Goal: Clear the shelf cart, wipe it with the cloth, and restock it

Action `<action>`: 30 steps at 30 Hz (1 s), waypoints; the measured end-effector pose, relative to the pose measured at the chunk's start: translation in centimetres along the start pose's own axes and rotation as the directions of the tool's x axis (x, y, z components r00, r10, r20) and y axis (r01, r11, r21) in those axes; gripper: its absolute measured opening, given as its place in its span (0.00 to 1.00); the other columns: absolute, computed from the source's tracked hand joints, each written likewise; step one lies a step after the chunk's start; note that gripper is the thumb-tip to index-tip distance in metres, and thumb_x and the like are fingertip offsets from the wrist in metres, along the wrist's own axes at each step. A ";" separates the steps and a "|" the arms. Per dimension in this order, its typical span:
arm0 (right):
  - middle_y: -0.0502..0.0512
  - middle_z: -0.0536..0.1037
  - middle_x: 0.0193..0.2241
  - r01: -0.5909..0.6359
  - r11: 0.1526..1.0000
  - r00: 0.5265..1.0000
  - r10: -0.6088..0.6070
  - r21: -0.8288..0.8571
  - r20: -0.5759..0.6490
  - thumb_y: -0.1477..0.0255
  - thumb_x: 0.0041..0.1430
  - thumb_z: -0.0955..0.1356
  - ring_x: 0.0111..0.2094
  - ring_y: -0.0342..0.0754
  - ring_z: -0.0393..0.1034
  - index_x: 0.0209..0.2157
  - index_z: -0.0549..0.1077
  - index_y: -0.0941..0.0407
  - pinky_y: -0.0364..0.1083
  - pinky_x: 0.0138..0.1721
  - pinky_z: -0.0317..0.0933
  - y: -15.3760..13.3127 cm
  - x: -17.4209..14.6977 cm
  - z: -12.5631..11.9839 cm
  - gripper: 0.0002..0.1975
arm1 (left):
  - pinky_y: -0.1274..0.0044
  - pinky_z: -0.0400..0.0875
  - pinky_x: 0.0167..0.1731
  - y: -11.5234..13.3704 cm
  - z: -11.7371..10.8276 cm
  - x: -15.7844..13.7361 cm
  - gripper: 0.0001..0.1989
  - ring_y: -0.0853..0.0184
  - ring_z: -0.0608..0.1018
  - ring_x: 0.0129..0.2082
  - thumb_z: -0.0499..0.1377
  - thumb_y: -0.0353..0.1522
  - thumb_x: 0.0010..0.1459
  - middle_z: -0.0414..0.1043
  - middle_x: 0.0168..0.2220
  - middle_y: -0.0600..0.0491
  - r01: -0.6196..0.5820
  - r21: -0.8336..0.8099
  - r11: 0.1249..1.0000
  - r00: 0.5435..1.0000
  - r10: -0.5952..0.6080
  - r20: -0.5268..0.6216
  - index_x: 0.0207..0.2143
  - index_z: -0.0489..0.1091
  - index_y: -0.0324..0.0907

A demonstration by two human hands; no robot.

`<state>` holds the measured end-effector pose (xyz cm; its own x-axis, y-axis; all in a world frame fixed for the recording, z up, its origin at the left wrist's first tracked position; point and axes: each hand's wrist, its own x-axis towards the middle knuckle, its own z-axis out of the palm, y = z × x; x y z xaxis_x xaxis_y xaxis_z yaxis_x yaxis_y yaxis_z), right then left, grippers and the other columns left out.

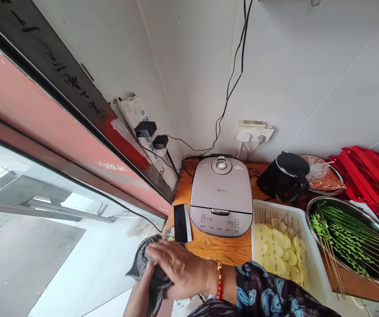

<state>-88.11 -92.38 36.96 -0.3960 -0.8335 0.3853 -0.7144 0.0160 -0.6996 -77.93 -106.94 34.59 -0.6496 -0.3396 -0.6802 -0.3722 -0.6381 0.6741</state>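
Note:
A dark grey cloth [139,259] is bunched between my two hands at the lower middle, just off the table's left front corner. My right hand [179,266], with a red and gold beaded bracelet at its wrist, lies over the cloth and presses its fingers into it. From below, my left hand [139,293] grips the same cloth; most of its fingers are hidden. Just beyond the hands, a phone [182,223] with a dark screen lies on the wooden table [214,251]. A round, patterned item [170,234] beside it is partly covered.
A closed rice cooker [221,189] stands behind the phone. To its right are a black kettle [283,176], a white tray [319,281] of skewered potato slices, a metal bowl [313,207] of skewered greens and red bags [367,176]. A glass door or window frame [77,145] borders the left.

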 end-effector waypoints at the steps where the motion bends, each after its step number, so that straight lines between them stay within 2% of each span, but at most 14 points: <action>1: 0.68 0.61 0.65 0.040 0.999 0.998 -0.039 -0.035 0.046 0.62 0.58 0.70 0.66 0.55 0.55 0.68 0.46 0.62 0.53 0.66 0.51 -0.2 -0.3 -0.7 0.45 | 0.70 0.71 0.56 0.2 0.5 -0.3 0.30 0.56 0.73 0.58 0.66 0.39 0.53 0.79 0.50 0.50 0.016 -0.005 1.000 0.999 -0.016 -0.031 0.58 0.67 0.46; 3: 0.65 0.58 0.67 0.043 0.988 0.996 -0.031 -0.147 0.082 0.55 0.60 0.69 0.68 0.56 0.50 0.68 0.50 0.58 0.57 0.67 0.47 0.6 -1.2 -3.3 0.42 | 0.70 0.72 0.55 0.5 0.8 -1.0 0.32 0.56 0.75 0.56 0.66 0.34 0.52 0.79 0.50 0.49 0.058 -0.014 0.998 0.996 -0.059 -0.074 0.60 0.65 0.45; 5: 0.64 0.56 0.68 -0.079 0.945 0.995 0.093 -0.318 0.029 0.55 0.63 0.66 0.69 0.58 0.48 0.67 0.53 0.56 0.61 0.67 0.45 2.3 -2.6 -6.7 0.38 | 0.67 0.75 0.52 0.7 0.3 -1.8 0.32 0.53 0.78 0.53 0.66 0.33 0.53 0.80 0.48 0.47 0.092 0.000 0.996 0.989 -0.091 -0.115 0.61 0.64 0.42; 8: 0.66 0.51 0.69 -0.344 0.755 0.934 0.338 -0.559 -0.119 0.58 0.68 0.62 0.70 0.59 0.44 0.68 0.51 0.59 0.65 0.67 0.41 5.5 -5.6 -11.3 0.34 | 0.66 0.77 0.49 0.5 -0.9 -2.7 0.30 0.51 0.80 0.49 0.64 0.33 0.55 0.81 0.46 0.45 0.103 0.017 0.995 0.977 -0.098 -0.191 0.60 0.65 0.40; 10: 0.64 0.53 0.69 -0.429 0.631 0.886 0.433 -0.647 -0.165 0.59 0.69 0.60 0.70 0.60 0.45 0.68 0.53 0.60 0.66 0.67 0.39 7.2 -7.3 -13.0 0.32 | 0.66 0.78 0.48 0.3 -1.5 -3.1 0.29 0.52 0.81 0.47 0.64 0.32 0.56 0.81 0.46 0.46 0.100 0.029 0.995 0.971 -0.091 -0.222 0.60 0.65 0.40; 11: 0.63 0.54 0.69 -0.440 0.594 0.874 0.455 -0.673 -0.169 0.58 0.69 0.59 0.69 0.60 0.45 0.67 0.55 0.60 0.67 0.67 0.38 7.8 -7.9 -13.5 0.31 | 0.66 0.78 0.48 0.1 -1.6 -3.2 0.29 0.53 0.81 0.47 0.64 0.32 0.56 0.81 0.46 0.46 0.097 0.034 0.995 0.970 -0.087 -0.227 0.60 0.65 0.40; 15: 0.56 0.62 0.66 -0.414 0.579 0.883 0.445 -0.702 -0.153 0.60 0.70 0.58 0.68 0.61 0.47 0.62 0.66 0.54 0.68 0.66 0.41 8.7 -8.5 -15.0 0.24 | 0.65 0.78 0.48 -0.6 -1.3 -3.6 0.27 0.52 0.82 0.46 0.64 0.32 0.56 0.81 0.44 0.45 0.086 0.041 0.995 0.973 -0.075 -0.218 0.58 0.66 0.38; 18: 0.55 0.65 0.64 -0.485 0.555 0.868 0.399 -0.676 -0.294 0.63 0.70 0.57 0.67 0.60 0.50 0.57 0.71 0.52 0.65 0.64 0.47 8.6 -8.4 -16.0 0.21 | 0.66 0.78 0.47 -1.2 -1.2 -3.7 0.25 0.53 0.82 0.45 0.64 0.32 0.57 0.82 0.43 0.45 0.085 0.029 0.996 0.972 -0.077 -0.222 0.57 0.68 0.38; 20: 0.59 0.60 0.66 -0.547 0.525 0.837 0.362 -0.651 -0.411 0.64 0.69 0.60 0.67 0.61 0.50 0.61 0.66 0.54 0.63 0.63 0.49 8.4 -8.7 -16.3 0.22 | 0.66 0.79 0.47 -1.5 -1.4 -3.8 0.24 0.53 0.82 0.45 0.64 0.33 0.56 0.82 0.43 0.46 0.085 0.025 0.996 0.972 -0.078 -0.221 0.56 0.69 0.40; 22: 0.63 0.55 0.68 -0.586 0.506 0.810 0.349 -0.633 -0.471 0.63 0.65 0.65 0.67 0.63 0.48 0.66 0.57 0.55 0.63 0.64 0.49 8.0 -9.2 -15.8 0.31 | 0.65 0.79 0.46 -1.9 -1.8 -3.9 0.23 0.53 0.82 0.44 0.65 0.34 0.56 0.82 0.43 0.46 0.075 0.030 0.997 0.973 -0.067 -0.219 0.54 0.70 0.40; 25: 0.64 0.48 0.70 -0.603 0.494 0.798 0.387 -0.627 -0.462 0.61 0.58 0.70 0.69 0.66 0.44 0.69 0.50 0.54 0.66 0.64 0.46 7.6 -9.6 -14.4 0.42 | 0.65 0.79 0.46 -2.3 -2.3 -4.2 0.20 0.52 0.82 0.44 0.64 0.33 0.57 0.82 0.43 0.45 0.058 0.063 0.996 0.973 -0.042 -0.228 0.52 0.70 0.39; 30: 0.61 0.41 0.72 -0.570 0.492 0.815 0.437 -0.658 -0.380 0.62 0.56 0.72 0.70 0.65 0.39 0.70 0.45 0.49 0.66 0.65 0.43 7.9 -8.8 -12.6 0.47 | 0.63 0.79 0.45 -3.0 -2.4 -4.4 0.20 0.51 0.82 0.44 0.64 0.33 0.57 0.81 0.43 0.43 0.057 0.074 0.996 0.975 -0.039 -0.220 0.52 0.70 0.38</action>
<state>-97.54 -77.91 35.66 -0.8541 -0.4630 0.2368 -0.5054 0.8465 -0.1677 -72.34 -105.17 34.88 -0.4726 -0.4580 -0.7530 -0.4563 -0.6038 0.6536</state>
